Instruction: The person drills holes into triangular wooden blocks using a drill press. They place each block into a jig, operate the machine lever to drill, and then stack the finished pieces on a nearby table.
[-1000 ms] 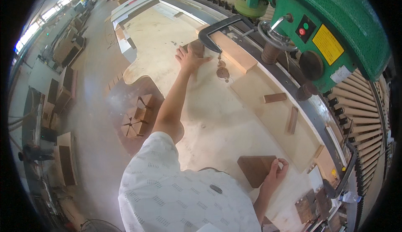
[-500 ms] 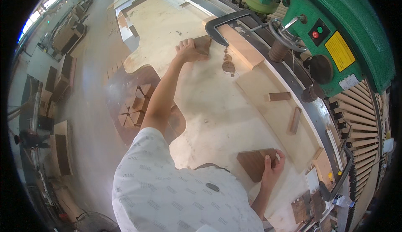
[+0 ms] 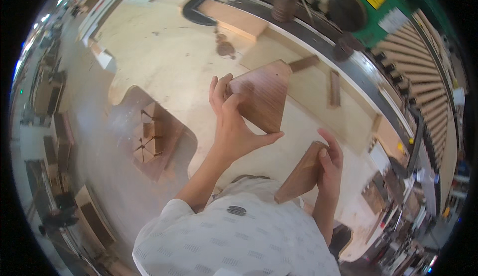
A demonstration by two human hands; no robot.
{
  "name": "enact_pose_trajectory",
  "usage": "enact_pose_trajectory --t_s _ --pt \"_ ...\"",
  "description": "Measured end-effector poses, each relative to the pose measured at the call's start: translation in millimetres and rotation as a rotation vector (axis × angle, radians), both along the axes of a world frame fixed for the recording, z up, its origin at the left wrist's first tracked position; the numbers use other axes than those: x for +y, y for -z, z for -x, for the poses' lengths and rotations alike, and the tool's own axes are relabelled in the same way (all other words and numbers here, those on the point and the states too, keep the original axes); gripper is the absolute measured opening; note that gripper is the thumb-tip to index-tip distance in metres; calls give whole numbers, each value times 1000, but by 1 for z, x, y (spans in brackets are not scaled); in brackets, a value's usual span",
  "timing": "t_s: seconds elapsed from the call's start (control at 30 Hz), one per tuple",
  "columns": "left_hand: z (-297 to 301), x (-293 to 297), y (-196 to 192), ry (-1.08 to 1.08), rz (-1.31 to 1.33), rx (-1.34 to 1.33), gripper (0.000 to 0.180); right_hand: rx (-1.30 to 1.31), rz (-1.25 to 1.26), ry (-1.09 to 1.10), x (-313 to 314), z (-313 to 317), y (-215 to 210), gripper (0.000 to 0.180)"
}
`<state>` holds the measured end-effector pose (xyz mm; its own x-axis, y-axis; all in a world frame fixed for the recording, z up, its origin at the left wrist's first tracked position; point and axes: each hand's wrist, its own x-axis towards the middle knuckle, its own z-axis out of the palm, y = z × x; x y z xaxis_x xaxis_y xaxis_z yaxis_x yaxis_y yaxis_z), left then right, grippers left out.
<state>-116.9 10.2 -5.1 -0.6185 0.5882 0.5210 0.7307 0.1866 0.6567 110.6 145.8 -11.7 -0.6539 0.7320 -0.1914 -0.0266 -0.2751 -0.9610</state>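
While my left hand (image 3: pixel 230 126) clasps one brown wooden block (image 3: pixel 265 94), which lies to its right, my right hand (image 3: pixel 330 164) pinches a second block (image 3: pixel 301 175), to its left, long axis slanting toward the white shirt (image 3: pixel 234 236). I read both apart, over the pale tabletop (image 3: pixel 154 47).

Wide across the middle of the frame, with a wavy cut edge toward the left: pale wooden bench (image 3: pixel 159 42). Near its top edge, upper centre of the frame, light-brown block (image 3: pixel 234 19) with dark clamp (image 3: pixel 191 9) at its left end; just below, brown round marks (image 3: pixel 225 49) on the surface. Right of centre, thin pale panel (image 3: pixel 318 93) lying flat, bearing two short brown strips (image 3: pixel 334 89), one partly hidden. Lower right, brown wood pieces (image 3: pixel 373 197) lying close together. Left of centre, past the cut edge, reddish-brown board (image 3: pixel 174 137) under a cluster of wedge-shaped blocks (image 3: pixel 146 135).
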Motion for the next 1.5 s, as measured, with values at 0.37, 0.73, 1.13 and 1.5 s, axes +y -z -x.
enact_pose_trajectory --t_s 0.37,0.73,1.13,1.5 --pt "-47 25 8 604 -162 -360 100 79 85 191 -5 -7 -20 49" --pt "-43 26 6 879 -124 -1206 93 117 84 322 -18 -31 -23 47" --pt "-44 26 22 948 -228 -1268 77 144 151 352 -16 -29 -25 44" --pt "-51 23 16 763 -169 -1362 44 309 385 396 -17 -23 -23 37"
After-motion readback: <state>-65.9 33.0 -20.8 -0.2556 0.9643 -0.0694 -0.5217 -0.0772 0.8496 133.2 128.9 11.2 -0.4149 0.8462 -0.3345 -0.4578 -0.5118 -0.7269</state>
